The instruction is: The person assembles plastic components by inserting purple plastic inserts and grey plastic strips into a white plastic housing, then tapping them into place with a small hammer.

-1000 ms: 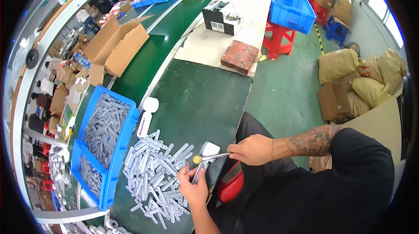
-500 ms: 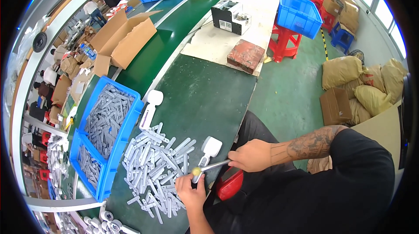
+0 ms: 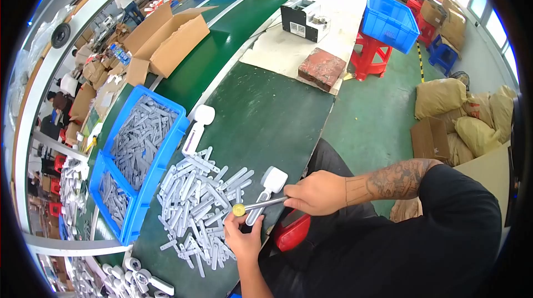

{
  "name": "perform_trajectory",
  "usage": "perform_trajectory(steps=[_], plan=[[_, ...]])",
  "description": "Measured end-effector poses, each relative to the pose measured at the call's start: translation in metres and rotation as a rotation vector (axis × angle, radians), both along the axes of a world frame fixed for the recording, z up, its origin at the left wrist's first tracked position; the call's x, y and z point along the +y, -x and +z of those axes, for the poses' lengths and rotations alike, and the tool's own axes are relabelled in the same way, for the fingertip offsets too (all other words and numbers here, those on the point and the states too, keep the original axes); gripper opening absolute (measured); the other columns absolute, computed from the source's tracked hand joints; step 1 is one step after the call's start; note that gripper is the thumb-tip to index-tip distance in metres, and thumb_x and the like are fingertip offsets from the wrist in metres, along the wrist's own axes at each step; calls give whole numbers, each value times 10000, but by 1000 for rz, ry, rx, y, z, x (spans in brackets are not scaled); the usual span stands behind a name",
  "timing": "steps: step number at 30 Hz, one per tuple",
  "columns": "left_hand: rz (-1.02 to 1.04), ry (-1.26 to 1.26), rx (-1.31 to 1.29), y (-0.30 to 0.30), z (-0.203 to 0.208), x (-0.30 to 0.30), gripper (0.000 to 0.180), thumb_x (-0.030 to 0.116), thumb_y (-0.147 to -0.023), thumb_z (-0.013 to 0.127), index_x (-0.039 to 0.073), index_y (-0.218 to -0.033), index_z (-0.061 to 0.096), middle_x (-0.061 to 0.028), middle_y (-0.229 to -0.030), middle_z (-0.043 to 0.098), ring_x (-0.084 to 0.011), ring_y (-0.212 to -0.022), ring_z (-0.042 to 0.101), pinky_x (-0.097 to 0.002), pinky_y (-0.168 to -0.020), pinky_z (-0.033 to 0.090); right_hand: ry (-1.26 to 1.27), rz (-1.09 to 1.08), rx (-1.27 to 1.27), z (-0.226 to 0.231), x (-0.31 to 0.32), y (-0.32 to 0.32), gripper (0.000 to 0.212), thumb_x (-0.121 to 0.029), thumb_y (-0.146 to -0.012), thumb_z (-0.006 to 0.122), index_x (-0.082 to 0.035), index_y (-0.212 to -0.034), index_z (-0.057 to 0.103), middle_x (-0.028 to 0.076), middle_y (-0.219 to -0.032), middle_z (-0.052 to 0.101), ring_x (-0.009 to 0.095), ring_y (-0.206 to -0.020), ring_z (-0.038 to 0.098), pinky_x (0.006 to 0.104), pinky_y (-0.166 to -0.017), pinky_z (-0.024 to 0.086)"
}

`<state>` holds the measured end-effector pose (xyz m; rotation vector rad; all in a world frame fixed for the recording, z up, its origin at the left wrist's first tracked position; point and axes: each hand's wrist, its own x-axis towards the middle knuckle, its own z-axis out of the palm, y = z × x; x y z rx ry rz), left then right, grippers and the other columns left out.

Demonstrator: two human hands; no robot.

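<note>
My right hand (image 3: 316,193) grips the metal shaft of a small hammer (image 3: 266,203), whose round yellow head lies just above my left fingertips. Beneath the shaft is a white device (image 3: 274,179) with a rounded square head and a long narrow grey-and-white handle. My left hand (image 3: 242,238) has its thumb and fingers around the handle's lower end; the hammer head partly covers this grip. Beside it, a heap of loose grey handle strips (image 3: 194,198) spreads over the green table (image 3: 266,114). A similar white device (image 3: 199,127) lies beyond the heap.
Blue bins (image 3: 180,123) full of grey strips stand left of the heap. Farther off are an open cardboard box (image 3: 172,42), a reddish block (image 3: 322,68) and a black-and-white machine (image 3: 302,20). A blue crate (image 3: 390,23) rests on a red stool (image 3: 369,59).
The hammer head has shifted left and up off the handle's end, toward my left fingers. Both hands stay close together, and the whole view has moved slightly.
</note>
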<state>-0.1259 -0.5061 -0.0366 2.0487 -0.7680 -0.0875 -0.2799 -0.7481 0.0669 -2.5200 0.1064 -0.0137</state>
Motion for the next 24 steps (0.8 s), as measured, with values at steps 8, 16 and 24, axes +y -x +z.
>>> perform_trajectory(steps=[8,16,24], plan=[[23,-45,-11,2,5,-1,774,102,-709,971,60,-1340,525,-112,-950,760,-334,-944,717,-451,-923,542,71,101,156,-13,17,-6,326,-380,-1097,547,-80,-971,558,137,-719,661,406,-665,686,519,-572,543],[44,-70,41,-2,-1,1,706,169,-673,1018,53,-1233,604,-117,-1008,713,-325,-933,684,-444,-809,535,94,15,56,-16,6,8,336,-381,-1091,559,-79,-945,557,130,-711,661,403,-649,681,504,-572,551],[-115,-247,-347,4,19,-21,483,280,-808,888,93,-1221,724,-106,-1013,671,-346,-998,614,-491,-915,451,-210,-108,-21,-15,-20,15,378,-393,-1113,523,-49,-988,615,219,-760,665,470,-750,681,556,-679,545]])
